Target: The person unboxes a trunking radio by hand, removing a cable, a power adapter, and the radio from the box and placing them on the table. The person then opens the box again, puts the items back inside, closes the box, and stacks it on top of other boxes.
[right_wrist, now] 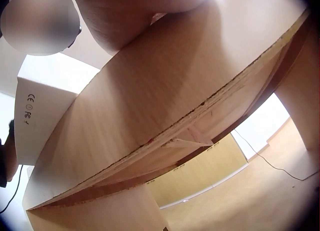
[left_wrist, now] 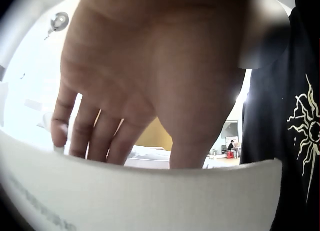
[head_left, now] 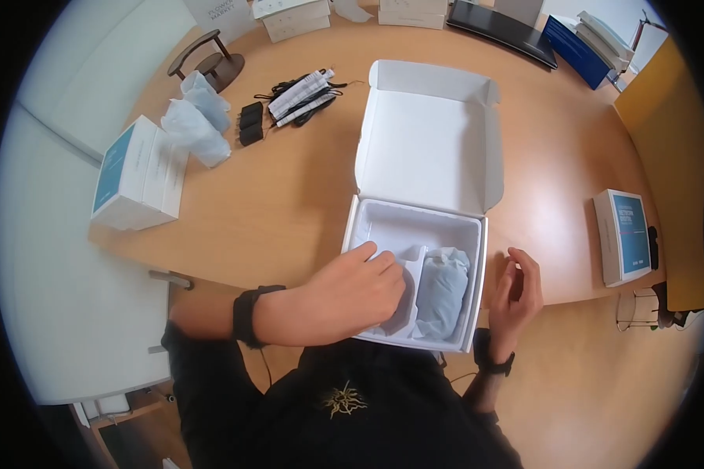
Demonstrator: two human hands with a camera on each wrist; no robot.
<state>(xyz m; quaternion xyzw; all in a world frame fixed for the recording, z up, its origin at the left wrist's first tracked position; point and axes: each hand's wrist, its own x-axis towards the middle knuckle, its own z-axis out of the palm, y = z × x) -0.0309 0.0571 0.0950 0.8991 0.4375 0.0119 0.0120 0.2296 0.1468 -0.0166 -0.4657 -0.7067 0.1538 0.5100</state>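
A white cardboard box stands at the table's near edge with its lid raised. Inside is a moulded tray, its right compartment filled by a bundle in pale wrapping. My left hand reaches down over the tray's left part. In the left wrist view its fingers hang fairly straight and spread, thumb apart, with the tips hidden behind the box wall. Just right of the box, my right hand hovers near the table edge, fingers loosely bent and nothing in them.
White-and-blue boxes stand at left and right. Two wrapped bundles, black adapters and tied cables lie back left, near a dark wooden stand. A black laptop lies at the far edge.
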